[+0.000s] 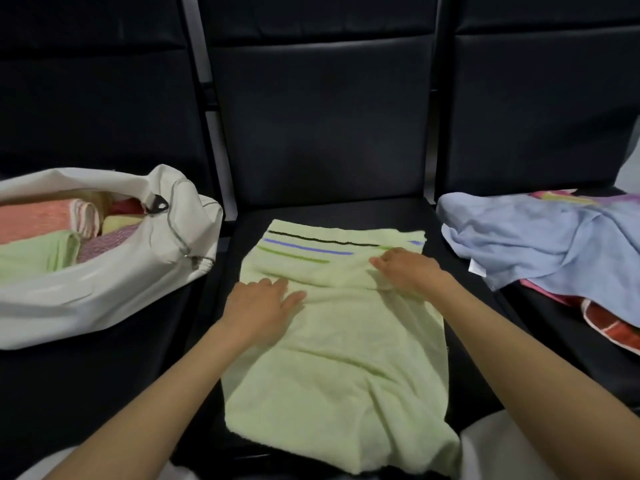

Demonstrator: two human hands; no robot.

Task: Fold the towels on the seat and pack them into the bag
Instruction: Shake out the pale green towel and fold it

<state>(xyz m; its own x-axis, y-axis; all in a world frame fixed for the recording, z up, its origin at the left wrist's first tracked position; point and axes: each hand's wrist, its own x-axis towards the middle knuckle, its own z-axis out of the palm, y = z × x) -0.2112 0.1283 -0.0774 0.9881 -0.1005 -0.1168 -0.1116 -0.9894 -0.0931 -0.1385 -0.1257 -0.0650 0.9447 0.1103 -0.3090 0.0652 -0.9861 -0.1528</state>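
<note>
Pale green towel (339, 341) lies at frame centre on the black seat (329, 213), left hand (263, 303) spread flat on it, right hand (408, 268) on its striped fold, pinch unclear. The white tag (477, 266) on the blue towel (536, 237) at right is unreadable.

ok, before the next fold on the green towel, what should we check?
1. Green striped towel lying flat on the middle seat: not ok, the near end is rumpled.
2. Far end folded back, stripes up: ok.
3. Left hand flat on the towel, pinning it: ok.
4. Right hand gripping the fold edge: cannot tell; its fingers lie on the fold.
5. White bag mouth open: ok. Folded towels are already inside; spare room cannot tell.
6. Blue towel on the right seat: not ok, unfolded.
</note>
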